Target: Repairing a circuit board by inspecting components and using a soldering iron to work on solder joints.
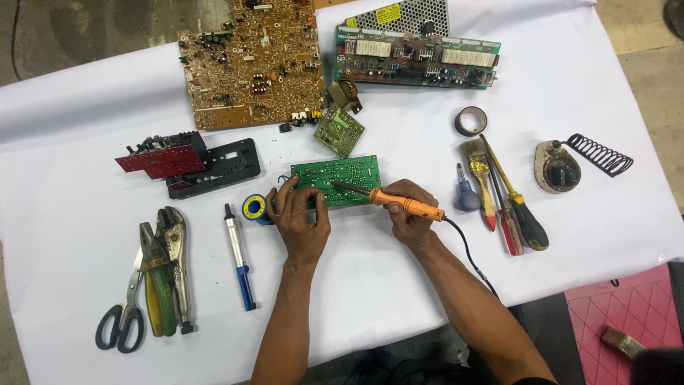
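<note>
At the far left, grey-handled scissors (121,321) and steel locking pliers (174,267) are laid side by side, with a blue and silver desoldering pump (239,258) just to their right. A blue spool of solder wire (254,208) is seen at ten o'clock of the left hand (301,217), whose fingers are narrowed in a pinch on thin solder wire and rest on the left edge of the small green rectangular circuit board (338,180). The board lies near the middle of the white cloth-covered table (64,221), its long axis running from nine to three o'clock. The orange-handled soldering iron (395,199) is gripped in the closed right hand (410,214); its long axis is tilted slightly, the dark tip pointed to ten o'clock and set on the board. Bare cloth is left open at six o'clock of both hands, up to the near table edge. At three o'clock, a brush, screwdrivers (509,207) and a coiled iron stand (570,164) are grouped, well apart from the hands
</note>
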